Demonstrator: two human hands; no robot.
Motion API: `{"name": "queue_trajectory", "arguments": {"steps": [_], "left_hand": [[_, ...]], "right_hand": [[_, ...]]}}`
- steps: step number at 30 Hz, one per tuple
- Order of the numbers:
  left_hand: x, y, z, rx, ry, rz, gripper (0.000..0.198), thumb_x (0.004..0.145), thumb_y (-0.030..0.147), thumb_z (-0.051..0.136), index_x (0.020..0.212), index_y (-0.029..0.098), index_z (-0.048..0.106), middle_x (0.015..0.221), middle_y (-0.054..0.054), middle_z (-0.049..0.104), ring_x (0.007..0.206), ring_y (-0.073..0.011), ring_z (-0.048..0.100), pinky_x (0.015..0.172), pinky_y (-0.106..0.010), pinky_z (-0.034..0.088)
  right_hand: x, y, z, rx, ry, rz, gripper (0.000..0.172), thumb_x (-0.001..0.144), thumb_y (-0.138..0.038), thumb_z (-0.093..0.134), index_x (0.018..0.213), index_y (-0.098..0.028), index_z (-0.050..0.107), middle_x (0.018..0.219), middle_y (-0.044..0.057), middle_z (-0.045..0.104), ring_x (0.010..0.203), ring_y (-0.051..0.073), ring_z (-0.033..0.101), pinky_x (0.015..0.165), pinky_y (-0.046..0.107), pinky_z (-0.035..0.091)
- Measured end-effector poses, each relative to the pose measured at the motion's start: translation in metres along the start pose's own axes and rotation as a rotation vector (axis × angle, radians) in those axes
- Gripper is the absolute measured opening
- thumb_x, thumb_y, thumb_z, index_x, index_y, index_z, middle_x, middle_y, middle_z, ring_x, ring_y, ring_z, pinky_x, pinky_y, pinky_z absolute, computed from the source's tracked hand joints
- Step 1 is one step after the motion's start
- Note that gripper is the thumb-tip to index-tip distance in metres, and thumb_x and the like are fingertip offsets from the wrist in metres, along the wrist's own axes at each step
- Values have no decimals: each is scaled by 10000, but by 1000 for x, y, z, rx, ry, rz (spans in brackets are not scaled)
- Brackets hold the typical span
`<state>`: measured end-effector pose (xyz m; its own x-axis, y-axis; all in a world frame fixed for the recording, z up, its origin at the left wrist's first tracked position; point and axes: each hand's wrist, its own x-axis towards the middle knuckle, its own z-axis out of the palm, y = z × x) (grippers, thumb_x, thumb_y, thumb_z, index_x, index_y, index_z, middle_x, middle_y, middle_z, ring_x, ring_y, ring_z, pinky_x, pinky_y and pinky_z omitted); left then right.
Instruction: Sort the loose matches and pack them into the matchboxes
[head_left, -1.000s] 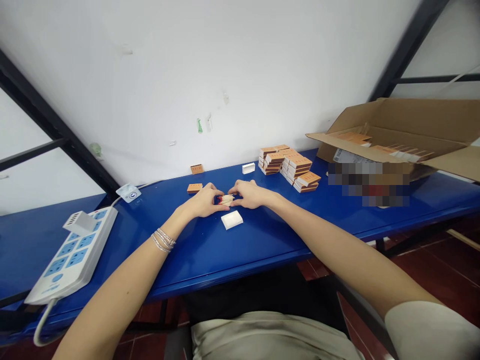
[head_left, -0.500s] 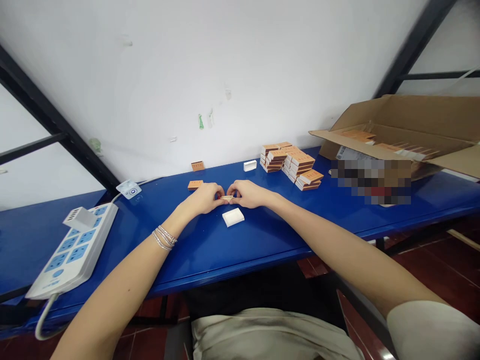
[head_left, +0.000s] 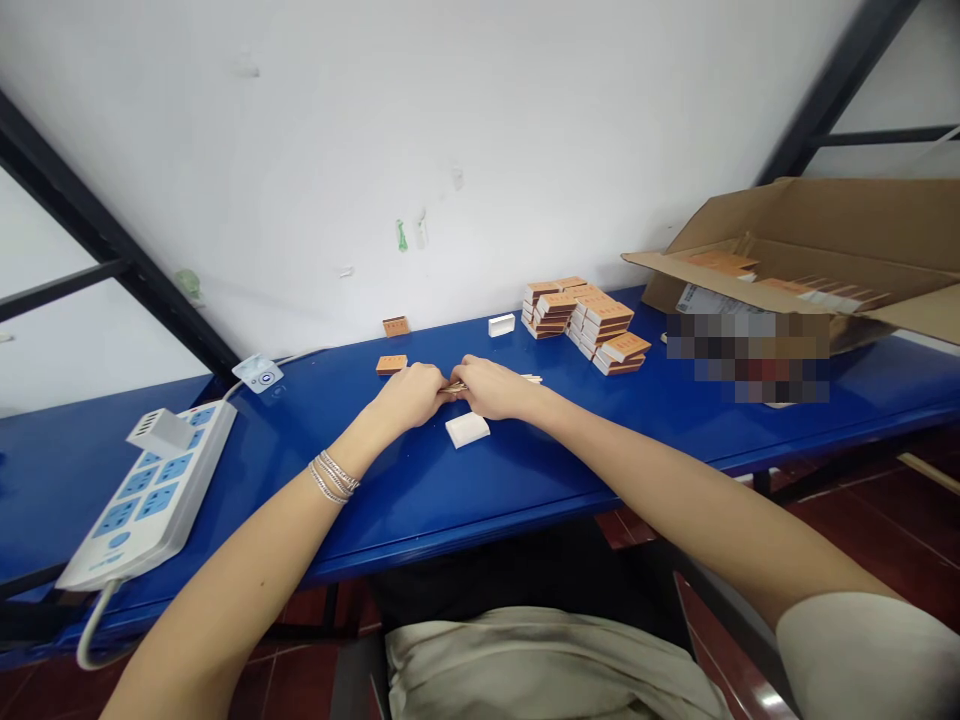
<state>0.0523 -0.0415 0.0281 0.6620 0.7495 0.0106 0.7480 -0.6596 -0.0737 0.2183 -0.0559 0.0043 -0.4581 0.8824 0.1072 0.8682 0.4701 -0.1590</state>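
My left hand (head_left: 409,395) and my right hand (head_left: 491,388) meet at the middle of the blue table, pinching a bundle of thin wooden matchsticks (head_left: 459,387) between them. The sticks run under my right hand, and their pale ends poke out past it to the right. Their heads are hidden by my fingers. Just below my hands lies an open white matchbox tray (head_left: 467,430), not touching them. An orange matchbox sleeve (head_left: 391,364) lies just left of my left hand.
Stacks of orange-and-white matchboxes (head_left: 581,320) stand at the table's back edge, beside a white tray (head_left: 501,325) and another orange sleeve (head_left: 395,326). An open cardboard carton (head_left: 795,235) sits at the right. A white-and-blue power strip (head_left: 146,490) lies at the left.
The matchsticks have swung from a short bundle between my fingertips to a longer spread reaching right under my right hand. My hands have drawn closer together, and the view has tilted slightly.
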Motion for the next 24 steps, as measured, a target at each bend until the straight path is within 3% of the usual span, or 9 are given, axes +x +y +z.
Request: {"name": "queue_trajectory", "arguments": {"steps": [6, 16, 24], "left_hand": [[-2, 9, -4, 120, -9, -68, 342, 963, 365, 455, 916, 135, 704, 952, -152, 706, 879, -267, 667, 730, -330, 470], [-4, 17, -5, 117, -48, -123, 300, 944, 264, 446, 965, 99, 696, 983, -175, 671, 899, -287, 671, 697, -347, 480], [-3, 14, -6, 160, 9, -34, 310, 936, 246, 420, 937, 124, 704, 1011, -170, 695, 954, -297, 650, 757, -368, 477]], "right_hand": [[-1, -1, 1, -19, -9, -8, 230, 940, -157, 426, 1043, -116, 628, 1098, 161, 607, 978, 253, 630, 715, 309, 434], [-2, -5, 2, -91, 11, -4, 215, 911, -117, 421, 1016, -123, 608, 1081, 167, 592, 942, 270, 637, 672, 331, 451], [-3, -5, -3, -99, -30, 9, 224, 921, -123, 412, 1067, -108, 582, 1129, 181, 594, 940, 276, 641, 728, 345, 463]]}}
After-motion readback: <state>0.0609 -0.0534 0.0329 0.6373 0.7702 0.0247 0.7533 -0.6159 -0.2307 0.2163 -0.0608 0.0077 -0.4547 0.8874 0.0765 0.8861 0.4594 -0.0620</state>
